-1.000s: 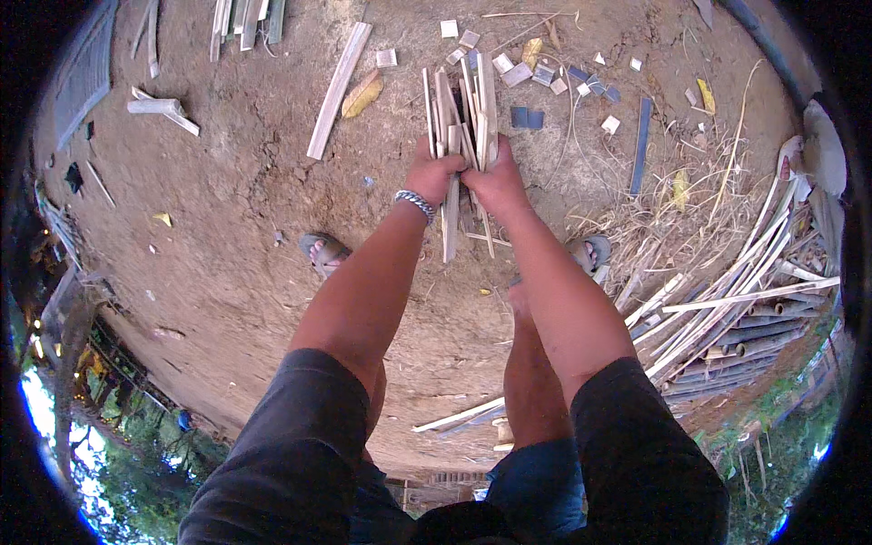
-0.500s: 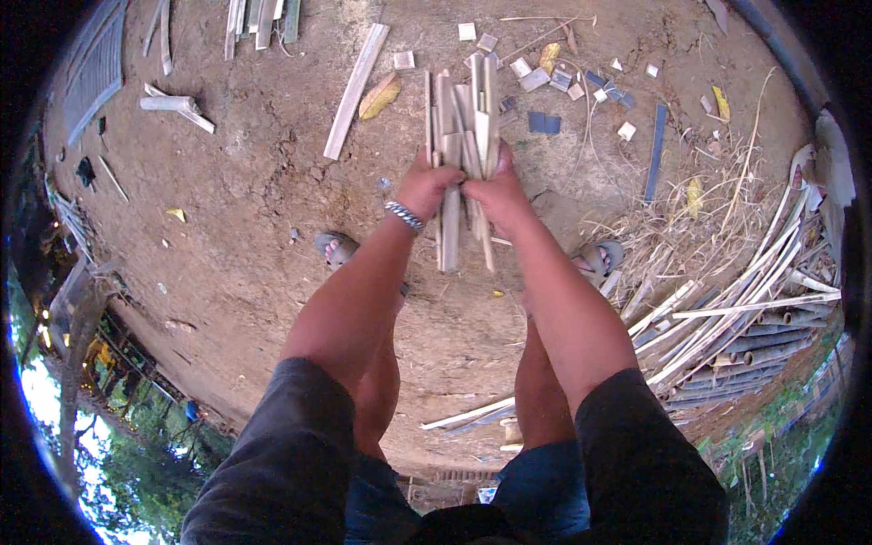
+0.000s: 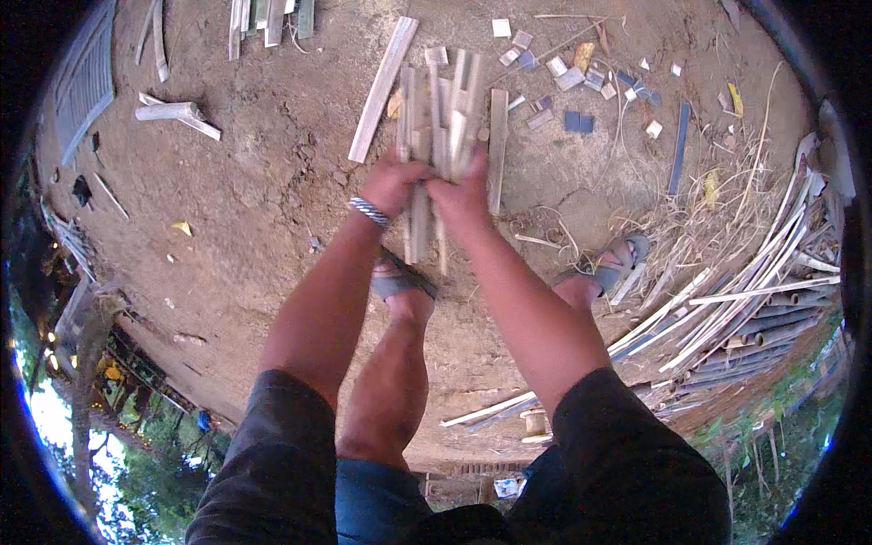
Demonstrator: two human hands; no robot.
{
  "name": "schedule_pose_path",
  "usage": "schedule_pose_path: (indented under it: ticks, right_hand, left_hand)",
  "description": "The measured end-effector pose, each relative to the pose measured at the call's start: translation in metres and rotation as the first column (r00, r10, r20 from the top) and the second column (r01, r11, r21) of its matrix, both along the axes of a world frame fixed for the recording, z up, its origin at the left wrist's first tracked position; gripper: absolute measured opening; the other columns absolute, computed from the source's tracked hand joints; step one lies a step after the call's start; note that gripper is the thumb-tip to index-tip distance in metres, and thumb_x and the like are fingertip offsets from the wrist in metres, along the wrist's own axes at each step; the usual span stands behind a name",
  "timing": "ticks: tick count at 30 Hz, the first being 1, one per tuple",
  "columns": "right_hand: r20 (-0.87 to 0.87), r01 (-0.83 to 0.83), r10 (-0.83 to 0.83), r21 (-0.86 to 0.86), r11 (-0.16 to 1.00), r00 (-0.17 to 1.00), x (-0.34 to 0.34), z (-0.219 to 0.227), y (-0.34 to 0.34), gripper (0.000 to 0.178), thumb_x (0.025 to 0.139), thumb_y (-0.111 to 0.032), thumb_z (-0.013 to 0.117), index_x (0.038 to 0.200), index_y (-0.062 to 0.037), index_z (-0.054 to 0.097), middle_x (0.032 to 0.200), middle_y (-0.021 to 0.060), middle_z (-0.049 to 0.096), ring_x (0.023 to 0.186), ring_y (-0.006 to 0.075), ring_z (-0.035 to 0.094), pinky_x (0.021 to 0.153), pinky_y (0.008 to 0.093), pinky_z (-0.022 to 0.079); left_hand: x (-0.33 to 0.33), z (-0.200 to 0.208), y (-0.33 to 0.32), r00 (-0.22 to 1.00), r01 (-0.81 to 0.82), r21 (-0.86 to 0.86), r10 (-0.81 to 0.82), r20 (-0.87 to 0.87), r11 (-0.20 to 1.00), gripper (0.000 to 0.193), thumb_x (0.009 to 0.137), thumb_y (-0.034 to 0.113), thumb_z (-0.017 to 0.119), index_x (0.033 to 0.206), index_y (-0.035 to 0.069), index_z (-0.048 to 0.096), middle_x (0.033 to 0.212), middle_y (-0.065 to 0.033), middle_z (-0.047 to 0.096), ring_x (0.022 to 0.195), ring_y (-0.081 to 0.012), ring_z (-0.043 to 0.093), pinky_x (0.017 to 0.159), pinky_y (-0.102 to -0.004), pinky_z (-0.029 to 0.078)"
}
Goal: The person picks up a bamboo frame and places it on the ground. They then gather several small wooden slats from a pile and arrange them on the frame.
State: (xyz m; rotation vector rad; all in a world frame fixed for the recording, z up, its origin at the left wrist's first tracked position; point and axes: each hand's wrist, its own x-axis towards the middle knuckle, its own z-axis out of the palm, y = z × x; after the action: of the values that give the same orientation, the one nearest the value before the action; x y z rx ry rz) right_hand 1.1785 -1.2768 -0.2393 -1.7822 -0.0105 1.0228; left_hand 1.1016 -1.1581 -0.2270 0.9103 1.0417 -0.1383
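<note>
A loose bundle of split bamboo slats [image 3: 419,227] is held upright over the dirt ground, its pieces blurred by motion and uneven in length. My left hand [image 3: 396,184], with a braided bracelet at the wrist, wraps round the bundle's left side. Round the right side closes my right hand [image 3: 462,193], the two thumbs almost meeting in front. To the right of my right hand, a single slat [image 3: 498,150] lies apart on the dirt. A longer pale slat [image 3: 383,91] rests at a slant beyond my left hand.
Small cut squares [image 3: 578,122] are scattered at the far right. Beyond them lies a dark strip [image 3: 678,148]. Dry fibres [image 3: 690,213] and long bamboo strips [image 3: 727,309] heap at the right. My sandalled feet [image 3: 402,277] stand beneath. More slats [image 3: 272,23] lie at the far left.
Both hands have shifted left with the bundle, and my left foot has moved closer beneath it. A single slat now shows separately to the right of my right hand.
</note>
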Motion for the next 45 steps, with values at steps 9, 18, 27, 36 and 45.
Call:
schedule_pose_path:
  ticks: [9,18,27,36,45]
  right_hand:
    - [-0.1,0.063,-0.069,-0.056,0.996,0.993,0.046,-0.022,-0.051,0.087,0.064,-0.007,0.074,0.139,-0.0042,0.03,0.124,0.019,0.052,0.111,0.0305,0.057,0.093,0.0409,0.048]
    - [-0.564,0.395,-0.237,0.174,0.902,0.791,0.004,0.003,-0.005,0.084,0.066,0.008,0.067,0.139,-0.0071,0.028,0.123,0.0141,0.055,0.109,0.026,0.059,0.095,0.0403,0.048]
    - [-0.424,0.333,-0.244,0.149,0.931,0.872,-0.019,0.011,0.06,0.076,0.071,0.012,0.059,0.137,-0.0077,0.027,0.122,0.0149,0.053,0.109,0.0251,0.058,0.092,0.0394,0.05]
    - [-0.497,0.398,-0.28,0.147,0.906,0.822,0.013,0.016,-0.017,0.077,0.077,0.015,0.055,0.142,-0.0135,0.025,0.127,0.0139,0.053,0.112,0.0264,0.058,0.09,0.0398,0.053]
    - [-0.376,0.197,-0.146,0.1,0.975,0.915,0.021,0.009,0.014,0.079,0.071,0.011,0.06,0.14,-0.0069,0.025,0.122,0.0147,0.054,0.11,0.0258,0.058,0.093,0.0388,0.049]
  left_hand:
    - [0.046,-0.022,-0.049,0.999,-0.034,-0.062,0.032,-0.03,0.998,0.042,0.07,0.014,0.07,0.106,-0.004,0.059,0.087,-0.0111,0.068,0.079,-0.0206,0.064,0.075,-0.0327,0.053]
    - [0.004,-0.005,0.006,0.976,0.216,0.446,-0.19,-0.104,0.869,0.044,0.068,0.023,0.071,0.105,0.0,0.063,0.107,-0.0173,0.064,0.091,-0.0283,0.063,0.086,-0.0378,0.05]
    - [-0.012,0.003,0.063,0.892,0.437,0.418,-0.323,-0.318,0.796,0.055,0.067,0.03,0.07,0.112,0.001,0.061,0.107,-0.0235,0.066,0.096,-0.0376,0.065,0.089,-0.0412,0.049]
    - [0.039,0.029,-0.012,0.894,0.412,0.42,-0.271,-0.357,0.808,0.063,0.063,0.034,0.07,0.118,0.004,0.06,0.12,-0.0273,0.057,0.111,-0.0416,0.055,0.099,-0.0423,0.044]
    - [0.019,-0.015,0.0,0.946,0.287,0.586,-0.13,-0.296,0.757,0.054,0.064,0.033,0.072,0.11,0.004,0.066,0.123,-0.0276,0.053,0.123,-0.0407,0.044,0.105,-0.0411,0.038]
